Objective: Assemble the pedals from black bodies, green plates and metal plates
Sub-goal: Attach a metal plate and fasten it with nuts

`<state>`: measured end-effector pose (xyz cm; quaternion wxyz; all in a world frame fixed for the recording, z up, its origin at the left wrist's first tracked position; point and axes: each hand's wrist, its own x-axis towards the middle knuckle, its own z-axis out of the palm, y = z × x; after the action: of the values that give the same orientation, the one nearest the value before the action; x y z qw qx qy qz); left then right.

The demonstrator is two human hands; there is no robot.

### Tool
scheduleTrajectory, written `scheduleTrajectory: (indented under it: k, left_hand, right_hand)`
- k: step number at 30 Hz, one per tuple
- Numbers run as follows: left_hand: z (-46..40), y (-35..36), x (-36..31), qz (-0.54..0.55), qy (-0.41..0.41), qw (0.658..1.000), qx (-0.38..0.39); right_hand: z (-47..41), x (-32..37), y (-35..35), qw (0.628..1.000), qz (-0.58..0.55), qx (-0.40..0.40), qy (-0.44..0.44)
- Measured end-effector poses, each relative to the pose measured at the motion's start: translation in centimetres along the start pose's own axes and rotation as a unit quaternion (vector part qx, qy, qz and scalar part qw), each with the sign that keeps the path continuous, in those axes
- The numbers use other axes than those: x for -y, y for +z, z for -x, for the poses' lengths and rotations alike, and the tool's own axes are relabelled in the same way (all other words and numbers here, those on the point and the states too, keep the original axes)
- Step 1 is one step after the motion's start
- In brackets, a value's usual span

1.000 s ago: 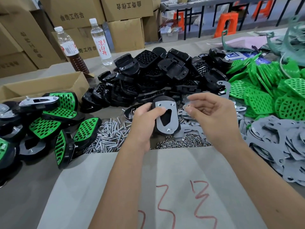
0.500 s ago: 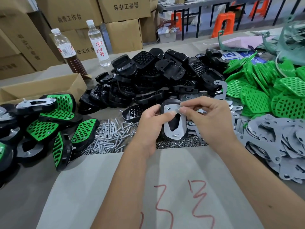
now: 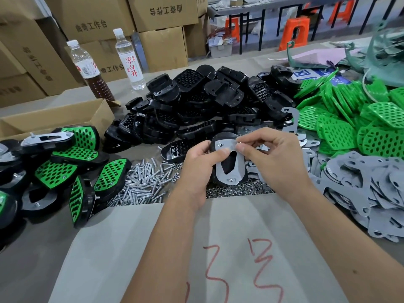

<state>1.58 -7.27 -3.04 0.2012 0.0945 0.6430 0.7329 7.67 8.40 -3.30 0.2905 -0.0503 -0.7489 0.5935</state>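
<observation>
The cardboard boxes behind the table carry printed Chinese characters, seen upside down, and the clear water bottle has a white label with red characters 凉白开; beside it stands a bottle of brown liquid. Red marks are scrawled on the grey sheet under the arms. The left hand grips a pedal, a glossy black body with a flat grey metal plate on top, above the small nuts. The right hand pinches something small at the plate's upper corner; a second ago it hovered apart from the plate. Heaped around lie black bodies, perforated green plates, metal plates, silvery screws and finished pedals.
</observation>
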Motion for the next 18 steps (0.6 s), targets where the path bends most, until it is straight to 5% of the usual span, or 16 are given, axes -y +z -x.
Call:
scheduleTrajectory:
  k: [18]
  left_hand:
    - [-0.06,0.22,0.28,-0.002,0.015,1.0,-0.006]
  right_hand:
    - [-0.16,-0.41,0.47,0.999,-0.03,0.003,0.018]
